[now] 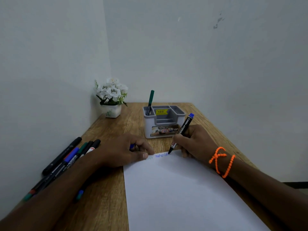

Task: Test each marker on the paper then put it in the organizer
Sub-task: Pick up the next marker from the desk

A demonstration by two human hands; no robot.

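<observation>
Marker in use: the blue marker (182, 132) is right of centre in the frame, tilted, tip on the top edge of the paper (183, 189) at the end of a blue zigzag (161, 155).
Right hand: the right hand (195, 142) has its fingers curled round the lower barrel, close to the tip.
Left hand: the left hand (123, 150) presses the paper's upper left corner with its thumb; its fingers are curled, and a small blue piece, likely the cap (132, 146), shows between them.
Handling: likely light, stiff, smooth plastic; a low grip near the tip suits writing, a mid-barrel grip suits dropping it upright.
Paper: thin and easily shifted, so pinning it looks sensible.
Organizer: the organizer (164, 121) is just above the hands, with 1 green marker (150, 101) upright in its rear left compartment.
Waiting markers: the loose markers (66, 160) lie at the left of the frame.
Writing: the barrel reads roughly "PERMANENT MARKER"; a yellow sticker (161, 112) shows "49.00"; the front label shows "42" and "OP".
</observation>
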